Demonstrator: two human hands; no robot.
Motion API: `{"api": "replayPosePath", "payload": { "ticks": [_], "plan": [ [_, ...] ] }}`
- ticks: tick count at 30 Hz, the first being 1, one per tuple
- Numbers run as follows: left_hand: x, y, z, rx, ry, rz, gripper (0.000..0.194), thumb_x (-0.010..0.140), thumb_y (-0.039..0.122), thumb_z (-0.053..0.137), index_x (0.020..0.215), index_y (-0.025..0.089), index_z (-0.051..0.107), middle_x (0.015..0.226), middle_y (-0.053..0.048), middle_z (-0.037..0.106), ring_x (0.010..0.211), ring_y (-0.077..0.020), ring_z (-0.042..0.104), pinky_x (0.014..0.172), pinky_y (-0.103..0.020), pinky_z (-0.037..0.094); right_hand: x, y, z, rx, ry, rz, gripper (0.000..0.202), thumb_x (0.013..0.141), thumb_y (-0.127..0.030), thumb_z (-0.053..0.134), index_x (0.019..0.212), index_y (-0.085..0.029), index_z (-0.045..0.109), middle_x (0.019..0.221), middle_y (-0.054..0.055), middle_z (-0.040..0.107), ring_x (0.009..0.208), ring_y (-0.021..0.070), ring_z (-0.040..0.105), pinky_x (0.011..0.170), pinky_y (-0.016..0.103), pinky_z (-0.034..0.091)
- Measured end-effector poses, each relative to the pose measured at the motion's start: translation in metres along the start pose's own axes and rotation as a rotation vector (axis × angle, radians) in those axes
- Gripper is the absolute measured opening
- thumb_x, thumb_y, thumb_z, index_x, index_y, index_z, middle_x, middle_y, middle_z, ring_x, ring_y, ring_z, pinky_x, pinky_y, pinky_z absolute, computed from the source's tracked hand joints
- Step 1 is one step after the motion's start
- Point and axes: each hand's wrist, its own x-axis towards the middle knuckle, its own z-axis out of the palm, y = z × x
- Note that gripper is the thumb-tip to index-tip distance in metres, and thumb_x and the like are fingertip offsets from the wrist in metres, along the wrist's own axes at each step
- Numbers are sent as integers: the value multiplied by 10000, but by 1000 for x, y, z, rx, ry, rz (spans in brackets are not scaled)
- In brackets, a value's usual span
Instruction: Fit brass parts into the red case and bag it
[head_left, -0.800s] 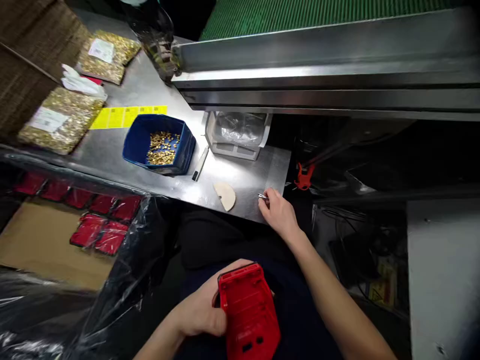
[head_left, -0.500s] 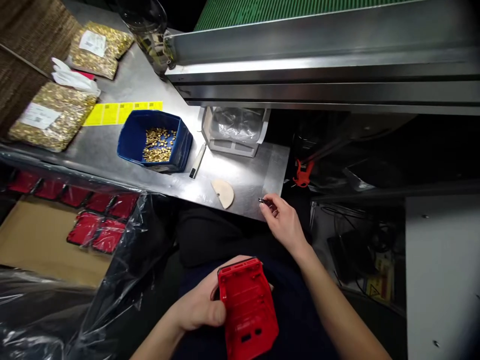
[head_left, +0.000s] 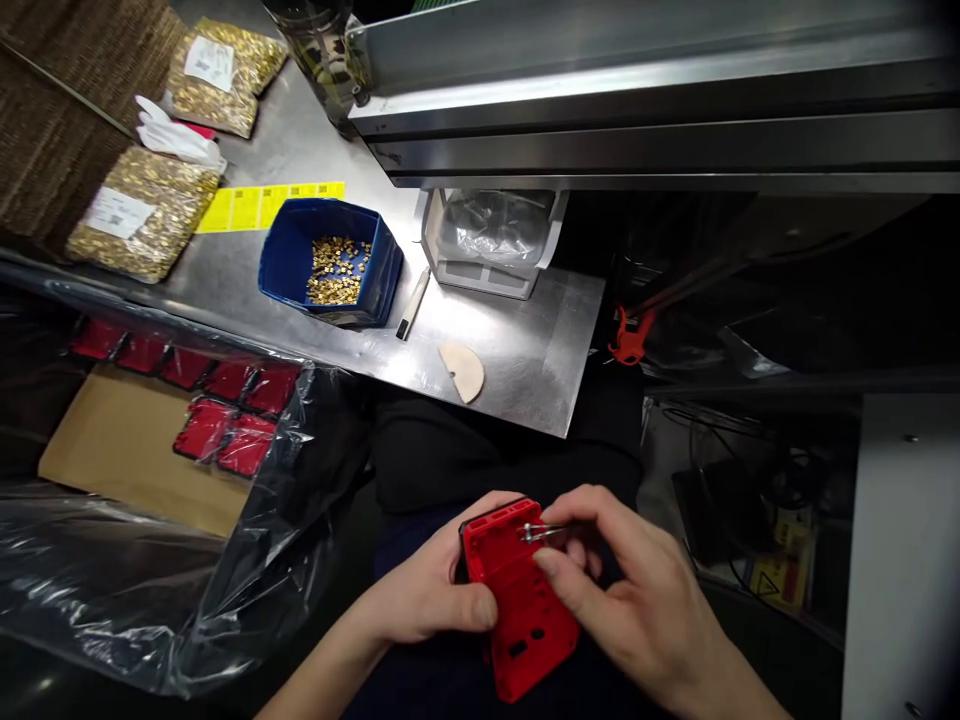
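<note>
Head view is showing the left hand (head_left: 427, 600) gripping a red plastic housing (head_left: 517, 600) at six o'clock, over the lap, while the right hand (head_left: 630, 600) is pinching a small metal part (head_left: 536, 532) against its top edge.

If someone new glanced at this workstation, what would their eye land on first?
Most striking is the bright red plastic housing low in the middle, gripped by the left hand while the right hand brings a small metal piece to its upper edge. Next, the blue bin of brass parts on the steel table stands out.
</note>
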Motion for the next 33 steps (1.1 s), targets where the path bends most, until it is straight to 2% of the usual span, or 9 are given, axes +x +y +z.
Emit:
{"api": "replayPosePath", "payload": {
  "ticks": [3, 6, 10, 16, 26, 33],
  "plan": [
    [2, 2, 5, -6, -14, -12, 783, 795, 583, 822, 1378, 203, 462, 1225, -118, 607, 1134, -278, 594, 985, -398, 453, -1, -3, 12, -80, 2, -139, 122, 985, -198, 640, 1103, -222, 622, 854, -15, 669, 677, 119, 597, 618, 237, 485],
    [0, 1, 4, 39, 15, -22, 814, 776, 614, 823, 1389, 219, 463, 1232, -100, 593, 1113, -251, 581, 964, -358, 446, -1, -3, 17, -152, 10, -211, 123, 995, -172, 620, 1117, -189, 627, 906, 23, 709, 735, 149, 638, 643, 262, 492],
    [-3, -1, 1, 117, 51, -14, 842, 760, 639, 822, 1401, 225, 466, 1215, -91, 588, 1122, -257, 562, 990, -374, 431, -2, -3, 20, -212, -17, -276, 127, 991, -167, 616, 1115, -166, 641, 894, 46, 718, 731, 181, 650, 658, 302, 489],
    [-2, -1, 3, 112, 41, -14, 865, 749, 652, 822, 1398, 212, 456, 1200, -99, 594, 1055, -243, 576, 959, -380, 448, -4, -4, 23, -195, 6, -230, 111, 979, -160, 635, 1088, -175, 646, 890, 36, 718, 741, 171, 660, 639, 288, 481],
    [-2, -2, 1, 168, 59, -1, 886, 750, 659, 818, 1416, 199, 456, 1293, -137, 580, 1190, -327, 563, 1041, -458, 430, -2, -4, 21, -218, -26, -214, 105, 1012, -180, 591, 1106, -195, 633, 913, 27, 734, 749, 170, 681, 662, 286, 492],
    [0, -2, -1, 143, 33, 4, 860, 758, 639, 822, 1407, 194, 475, 1283, -129, 578, 1172, -318, 569, 1010, -421, 442, -1, -10, 19, -215, -55, -188, 97, 1016, -153, 559, 1036, -205, 639, 863, 7, 724, 706, 150, 678, 659, 267, 480]
  ]
}}
